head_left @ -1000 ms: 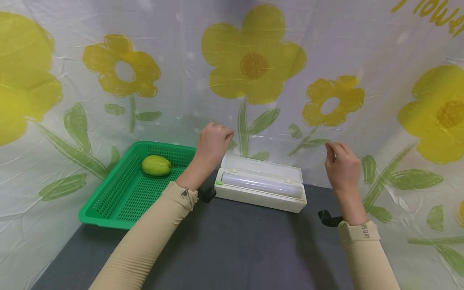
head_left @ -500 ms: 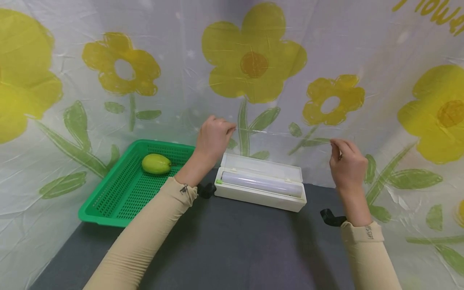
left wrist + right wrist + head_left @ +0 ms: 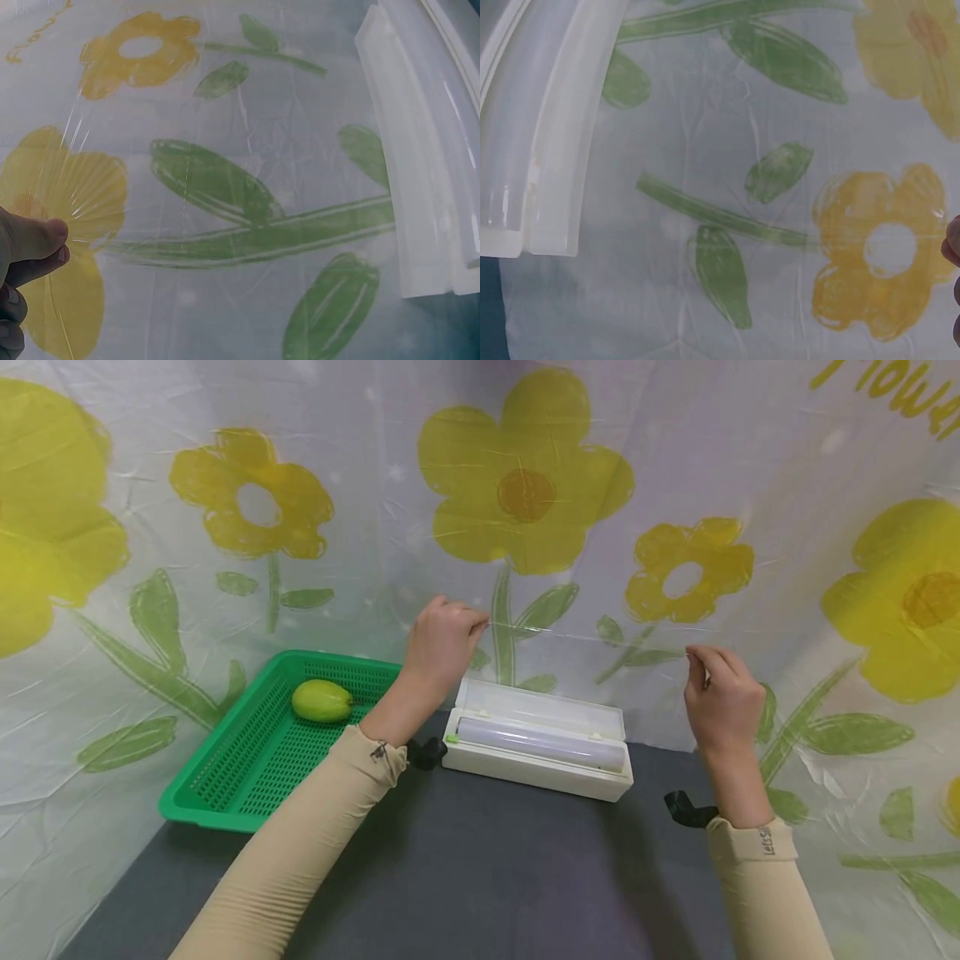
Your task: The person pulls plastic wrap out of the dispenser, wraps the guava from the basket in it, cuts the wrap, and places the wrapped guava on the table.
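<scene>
Clear plastic wrap [image 3: 90,199] spans the gap between both hands, its top edge a thin shiny line in the head view. The left hand [image 3: 442,639] pinches one corner between thumb and forefinger; creases fan out from that pinch in the left wrist view. At the other end, the right hand [image 3: 723,697] pinches the opposite corner; only its fingertips [image 3: 954,240] show at the edge of the right wrist view. Below and between the hands stands a white wrap dispenser box [image 3: 525,775] with its lid tipped back. Inside lies the roll of wrap [image 3: 540,744].
A green plastic basket [image 3: 217,820] stands to the left, partly behind the left forearm. In it rests a yellow-green oval fruit [image 3: 321,701]. The dark grey table [image 3: 495,877] ends at a flower-printed sheet [image 3: 360,527] hanging behind.
The right hand has moved right and slightly up, and the left hand has risen a little. The wrap's edge between them now shows as a tauter line.
</scene>
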Available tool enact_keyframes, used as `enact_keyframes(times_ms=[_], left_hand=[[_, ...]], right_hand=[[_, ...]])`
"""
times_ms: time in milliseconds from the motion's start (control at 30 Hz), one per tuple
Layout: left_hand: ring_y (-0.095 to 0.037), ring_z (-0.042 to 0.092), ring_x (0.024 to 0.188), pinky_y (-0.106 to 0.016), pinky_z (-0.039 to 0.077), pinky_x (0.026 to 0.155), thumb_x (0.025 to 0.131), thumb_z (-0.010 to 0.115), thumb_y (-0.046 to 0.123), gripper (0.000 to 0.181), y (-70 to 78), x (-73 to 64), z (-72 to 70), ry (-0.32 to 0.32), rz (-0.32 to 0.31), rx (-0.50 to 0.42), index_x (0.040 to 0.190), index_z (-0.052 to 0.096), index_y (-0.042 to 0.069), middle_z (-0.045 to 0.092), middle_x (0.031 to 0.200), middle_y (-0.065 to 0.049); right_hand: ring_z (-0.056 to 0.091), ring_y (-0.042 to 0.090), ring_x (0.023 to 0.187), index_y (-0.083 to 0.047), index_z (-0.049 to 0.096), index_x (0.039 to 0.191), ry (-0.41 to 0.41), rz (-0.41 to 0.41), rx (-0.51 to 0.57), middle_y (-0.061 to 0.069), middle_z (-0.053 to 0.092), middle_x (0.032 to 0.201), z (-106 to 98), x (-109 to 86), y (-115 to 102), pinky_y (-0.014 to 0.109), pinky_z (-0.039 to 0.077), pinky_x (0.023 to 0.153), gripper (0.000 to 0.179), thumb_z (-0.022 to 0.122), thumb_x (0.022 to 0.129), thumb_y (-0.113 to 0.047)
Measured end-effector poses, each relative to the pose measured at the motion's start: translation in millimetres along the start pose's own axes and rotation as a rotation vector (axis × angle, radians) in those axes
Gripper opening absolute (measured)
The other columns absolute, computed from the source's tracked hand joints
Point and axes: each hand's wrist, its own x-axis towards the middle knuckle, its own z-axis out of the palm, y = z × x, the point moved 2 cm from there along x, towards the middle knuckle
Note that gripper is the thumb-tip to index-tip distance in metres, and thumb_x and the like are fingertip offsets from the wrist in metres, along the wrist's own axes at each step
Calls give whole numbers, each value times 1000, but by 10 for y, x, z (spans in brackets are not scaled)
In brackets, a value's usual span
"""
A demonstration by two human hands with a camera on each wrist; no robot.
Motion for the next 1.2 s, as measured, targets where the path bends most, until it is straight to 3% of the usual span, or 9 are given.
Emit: enact_keyframes(times_ms=[600, 1200], left_hand=[[-29, 75, 90, -42, 57, 90, 97, 77, 9, 13, 15, 48, -30, -15, -2, 12, 106, 85, 3, 81, 98, -13], [-29, 75, 93, -42, 57, 92, 98, 76, 11, 15, -13, 138, -70, -11, -18, 5, 108, 84, 3, 81, 100, -12]], right_hand=[[66, 43, 66, 8, 79, 107, 49, 22, 29, 27, 75, 96, 29, 22, 38, 53, 47, 55, 20, 64, 106, -6], [66, 45, 69, 10, 77, 109, 20, 31, 11, 29, 73, 97, -51, 100, -49, 55, 52, 60, 26, 61, 108, -10]])
